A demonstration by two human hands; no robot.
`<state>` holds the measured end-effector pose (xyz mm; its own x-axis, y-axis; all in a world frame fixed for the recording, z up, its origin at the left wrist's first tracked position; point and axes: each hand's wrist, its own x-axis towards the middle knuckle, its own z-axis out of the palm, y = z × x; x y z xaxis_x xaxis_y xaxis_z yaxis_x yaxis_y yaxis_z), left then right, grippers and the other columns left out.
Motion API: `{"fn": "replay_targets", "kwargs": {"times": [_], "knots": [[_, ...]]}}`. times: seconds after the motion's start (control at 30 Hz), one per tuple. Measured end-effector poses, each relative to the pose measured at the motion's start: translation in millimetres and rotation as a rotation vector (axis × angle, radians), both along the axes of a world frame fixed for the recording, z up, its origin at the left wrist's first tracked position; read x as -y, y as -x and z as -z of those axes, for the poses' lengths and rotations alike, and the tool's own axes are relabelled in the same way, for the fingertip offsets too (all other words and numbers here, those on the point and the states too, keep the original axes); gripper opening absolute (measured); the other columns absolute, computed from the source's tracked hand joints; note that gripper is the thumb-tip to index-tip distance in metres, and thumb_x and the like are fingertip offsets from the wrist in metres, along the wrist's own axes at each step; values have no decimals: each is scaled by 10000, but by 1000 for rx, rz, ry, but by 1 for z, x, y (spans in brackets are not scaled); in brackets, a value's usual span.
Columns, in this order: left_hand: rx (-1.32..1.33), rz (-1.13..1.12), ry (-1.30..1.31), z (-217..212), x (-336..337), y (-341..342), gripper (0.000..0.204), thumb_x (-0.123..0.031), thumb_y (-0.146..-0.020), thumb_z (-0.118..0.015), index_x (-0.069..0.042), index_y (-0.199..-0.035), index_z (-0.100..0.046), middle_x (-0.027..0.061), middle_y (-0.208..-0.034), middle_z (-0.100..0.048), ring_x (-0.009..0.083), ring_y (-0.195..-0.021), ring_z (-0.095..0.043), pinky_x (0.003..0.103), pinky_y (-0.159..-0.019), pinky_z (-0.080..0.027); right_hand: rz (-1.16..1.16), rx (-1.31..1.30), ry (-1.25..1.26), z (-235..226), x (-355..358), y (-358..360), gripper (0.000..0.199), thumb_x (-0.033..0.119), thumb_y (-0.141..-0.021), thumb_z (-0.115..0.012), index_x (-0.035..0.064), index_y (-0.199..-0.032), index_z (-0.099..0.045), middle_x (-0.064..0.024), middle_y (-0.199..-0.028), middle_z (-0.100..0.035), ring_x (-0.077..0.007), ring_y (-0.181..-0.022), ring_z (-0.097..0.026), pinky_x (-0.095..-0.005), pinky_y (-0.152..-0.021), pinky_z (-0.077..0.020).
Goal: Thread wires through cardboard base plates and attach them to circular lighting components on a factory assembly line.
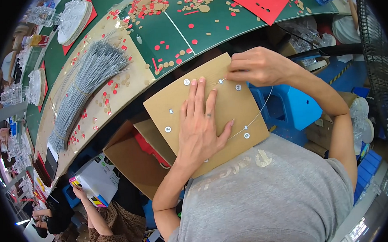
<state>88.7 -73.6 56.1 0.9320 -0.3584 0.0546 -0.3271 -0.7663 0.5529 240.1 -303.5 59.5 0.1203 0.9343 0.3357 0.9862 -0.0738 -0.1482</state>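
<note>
Green surface (244,25) lies beyond a square tan cardboard panel (237,106); left hand (199,131) rests flat atop; right grip (255,68) pinches thin pale wire (263,108), seemingly fastening it; next calls for steady tension.

My board (239,109) looks like smooth, matt cardboard, and the thin wire (263,108) on it seems metal. The worktop (154,31) is smooth, the stool (303,106) is rather glossy plastic, and my shirt (268,196) is matt cloth.
</note>
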Motion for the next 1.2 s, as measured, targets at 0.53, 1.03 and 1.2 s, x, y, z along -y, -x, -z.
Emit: {"fn": "replay_targets", "kwargs": {"times": [0.53, 1.03, 1.2], "knots": [[135, 109, -287, -9, 8, -66, 234, -63, -854, -660, 9, -1071, -609, 163, -1028, -503, 313, -1001, -503, 442, -877, -400, 441, 177, -44, -4, -17, 64, 314, 106, -722, -689, -34, -1001, -729, -101, -1004, -661, -234, -937, -668, -342, -748, -517], [159, 7, 183, 7, -58, -29, 175, 134, -785, -643, 12, -850, -535, 169, -1233, -547, 439, -1381, -493, 702, -1135, -315, 698, -108, -112, -12, -39, 79, 231, 81, -736, -819, 56, -962, -782, -53, -907, -701, -230, -854, -677, -350, -701, -528], [180, -23, 295, 14, -62, -27, 139, 104, -809, -656, 13, -852, -561, 173, -1221, -584, 439, -1357, -521, 636, -1155, -340, 288, -546, -322, 19, -70, 55, 253, -7, -761, -787, 76, -1000, -796, -62, -878, -704, -222, -819, -669, -351, -696, -546]]}}
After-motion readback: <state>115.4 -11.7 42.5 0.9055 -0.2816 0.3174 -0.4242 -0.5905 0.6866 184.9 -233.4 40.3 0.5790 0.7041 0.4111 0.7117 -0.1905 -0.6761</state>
